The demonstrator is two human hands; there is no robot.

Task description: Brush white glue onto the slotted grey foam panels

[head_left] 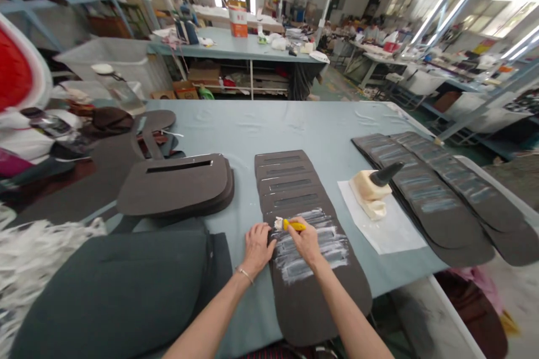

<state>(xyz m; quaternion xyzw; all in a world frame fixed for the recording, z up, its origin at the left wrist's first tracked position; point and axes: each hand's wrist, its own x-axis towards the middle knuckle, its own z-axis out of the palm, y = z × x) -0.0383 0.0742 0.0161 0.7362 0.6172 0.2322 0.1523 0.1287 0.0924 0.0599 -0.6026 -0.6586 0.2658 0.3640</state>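
In my right hand (306, 242) is a yellow-handled brush (290, 225), its pale bristles touching the left part of a dark grey panel (305, 308). White, streaky paste (311, 247) covers much of that panel's middle. My left hand (257, 245) lies on the panel's left edge with its fingers stretched out. Above it, several like panels with slots (290, 184) overlap in a fanned row. To the right, a cream-coloured container (368, 189) with a black cone-shaped part (386, 174) stands on a white sheet (398, 235).
Left of the fanned row lies a stack of slotted dark panels (177, 182), with folded dark fabric (126, 286) nearer me. Paste-streaked panels (433, 190) lie along the right side of the blue-grey table (236, 123). A clear bottle (120, 90) stands at the back left.
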